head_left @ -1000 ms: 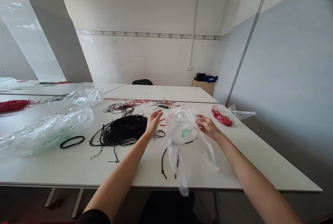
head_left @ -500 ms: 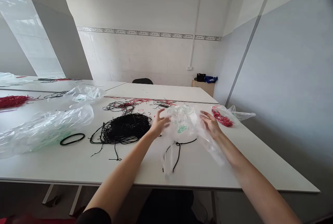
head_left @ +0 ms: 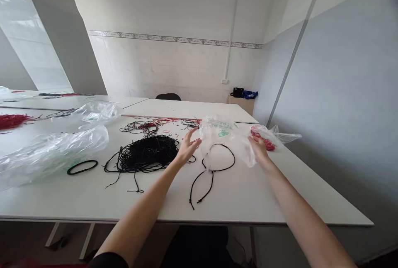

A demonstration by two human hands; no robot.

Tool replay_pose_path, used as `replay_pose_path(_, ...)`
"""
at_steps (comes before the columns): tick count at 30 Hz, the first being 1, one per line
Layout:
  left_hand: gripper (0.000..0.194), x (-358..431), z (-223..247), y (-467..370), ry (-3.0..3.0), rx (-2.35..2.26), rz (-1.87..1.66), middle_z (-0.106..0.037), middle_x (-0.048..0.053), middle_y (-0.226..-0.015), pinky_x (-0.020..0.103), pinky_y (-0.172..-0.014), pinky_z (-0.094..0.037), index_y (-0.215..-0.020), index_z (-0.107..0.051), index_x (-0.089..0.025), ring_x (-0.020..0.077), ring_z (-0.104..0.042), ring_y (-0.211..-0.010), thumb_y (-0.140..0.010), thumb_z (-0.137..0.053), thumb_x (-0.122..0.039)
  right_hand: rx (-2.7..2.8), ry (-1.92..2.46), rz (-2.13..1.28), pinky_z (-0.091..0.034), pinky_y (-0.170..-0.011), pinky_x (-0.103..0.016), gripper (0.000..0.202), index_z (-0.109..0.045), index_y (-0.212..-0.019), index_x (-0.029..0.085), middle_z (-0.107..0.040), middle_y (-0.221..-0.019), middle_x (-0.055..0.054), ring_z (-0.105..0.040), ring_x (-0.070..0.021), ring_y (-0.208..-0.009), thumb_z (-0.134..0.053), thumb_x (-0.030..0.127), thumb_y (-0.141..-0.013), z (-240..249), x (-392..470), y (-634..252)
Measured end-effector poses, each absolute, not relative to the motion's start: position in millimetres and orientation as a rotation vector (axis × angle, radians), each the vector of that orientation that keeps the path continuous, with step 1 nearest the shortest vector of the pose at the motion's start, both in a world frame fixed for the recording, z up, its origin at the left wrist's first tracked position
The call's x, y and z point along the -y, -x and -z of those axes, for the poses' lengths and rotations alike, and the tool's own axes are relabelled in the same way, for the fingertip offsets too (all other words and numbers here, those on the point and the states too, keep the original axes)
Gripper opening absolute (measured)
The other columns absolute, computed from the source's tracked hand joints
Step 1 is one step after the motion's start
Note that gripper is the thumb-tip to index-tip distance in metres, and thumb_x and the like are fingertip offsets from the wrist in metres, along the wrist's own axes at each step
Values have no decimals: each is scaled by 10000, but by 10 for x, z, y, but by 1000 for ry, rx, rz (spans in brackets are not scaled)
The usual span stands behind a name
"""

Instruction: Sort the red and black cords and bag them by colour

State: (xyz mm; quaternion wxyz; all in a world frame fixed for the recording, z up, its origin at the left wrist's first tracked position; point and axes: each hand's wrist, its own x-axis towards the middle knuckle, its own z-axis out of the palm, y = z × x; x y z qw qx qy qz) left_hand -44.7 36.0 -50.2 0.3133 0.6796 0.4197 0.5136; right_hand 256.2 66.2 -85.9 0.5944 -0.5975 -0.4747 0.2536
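Note:
A clear plastic bag (head_left: 219, 133) with green print is between my two hands, blurred in places. At its left side is my left hand (head_left: 188, 147), fingers apart and closing on nothing. My right hand (head_left: 258, 148) is by the bag's right side with fingers stretched out; whether it touches the film I cannot tell. A black knotted cord (head_left: 231, 164) lies looped on the table just in front of the bag, its two ends pointing toward me. To the left of my left hand rests a big tangled bundle of black cords (head_left: 149, 154).
Beyond my right hand, a clear bag holds red cords (head_left: 267, 143). On the left lie a large plastic bag (head_left: 52, 152), a black ring (head_left: 82, 167) and red cords (head_left: 12, 121). Loose black and red cords (head_left: 144, 127) lie behind the bundle on the white table (head_left: 124, 205).
The bag has moved away from me, up off the black cord, whose loop now shows. My right hand has shifted slightly right, further from the left one.

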Motion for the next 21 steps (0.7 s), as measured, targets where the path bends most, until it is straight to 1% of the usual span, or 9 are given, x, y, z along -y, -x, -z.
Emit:
replay_pose_path(2, 530, -293, 551, 364, -2188, -1185, -1169, -222, 39, -1438, 445, -1026, -267, -1281, -391, -300, 263, -216, -1305, -785, -476, -468, 1147, 1495, -470, -373, -871, -455, 659, -368, -1245, 69, -433, -1222, -227, -455, -321, -1087, -446, 483, -739, 814, -619, -2524)
replay_pose_path(3, 514, -271, 588, 323, -2330, -1209, -1065, -216, 33, -1443, 455, -1044, -228, -1282, -393, -300, 261, -186, -1317, -804, -437, -482, 1200, 1518, -427, -303, -943, -470, 659, -329, -1283, 82, -365, -1296, -219, -382, -320, -1169, -411, 479, -763, 785, -578, -2476)
replay_pose_path(5, 514, -256, 677, 258, -2530, -1259, -828, -214, 27, -1447, 454, -1063, -175, -1297, -376, -298, 258, -117, -1337, -824, -386, -498, 1393, 1513, -373, -209, -1024, -427, 607, -320, -1314, 156, -302, -1372, -144, -290, -272, -1253, -362, 478, -801, 742, -472, -2336)
replay_pose_path(7, 540, -271, 768, 233, -2631, -1328, -614, -202, 29, -1453, 435, -1068, -167, -1320, -343, -287, 254, -79, -1345, -826, -371, -505, 1658, 1478, -392, -201, -1043, -353, 545, -400, -1281, 245, -345, -1370, -57, -302, -223, -1259, -414, 488, -793, 746, -366, -2181)
replay_pose_path(9, 568, -303, 841, 252, -2669, -1375, -468, -204, 43, -1452, 417, -1062, -180, -1331, -326, -269, 252, -110, -1341, -820, -375, -512, 1903, 1476, -466, -236, -1026, -338, 535, -487, -1220, 298, -419, -1328, -18, -368, -226, -1223, -532, 504, -729, 802, -302, -2081)
replay_pose_path(12, 565, -364, 896, 319, -2671, -1417, -378, -307, 81, -1408, 449, -1050, -172, -1298, -379, -244, 261, -229, -1307, -811, -370, -528, 2100, 1544, -554, -281, -993, -374, 636, -475, -1251, 283, -417, -1336, -50, -402, -264, -1200, -590, 533, -678, 919, -329, -2114)
replay_pose_path(16, 481, -441, 904, 362, -2677, -1490, -356, -407, 114, -1337, 515, -1032, -141, -1231, -449, -226, 270, -338, -1249, -830, -347, -472, 2140, 1587, -505, -239, -1027, -377, 601, -429, -1297, 185, -350, -1378, -105, -307, -256, -1270, -461, 508, -790, 989, -476, -2328)
replay_pose_path(19, 406, -461, 900, 349, -2695, -1523, -391, -432, 100, -1314, 479, -1027, -191, -1206, -462, -228, 242, -385, -1213, -842, -346, -364, 2130, 1529, -397, -220, -1035, -411, 542, -437, -1284, 143, -328, -1380, -136, -273, -270, -1283, -438, 431, -825, 931, -512, -2353)
replay_pose_path(21, 391, -454, 897, 339, -2718, -1527, -418, -448, 85, -1297, 441, -1011, -241, -1203, -457, -237, 226, -408, -1187, -846, -343, -348, 2132, 1441, -331, -214, -1037, -427, 491, -455, -1265, 147, -338, -1370, -136, -281, -270, -1273, -441, 381, -833, 865, -457, -2263)
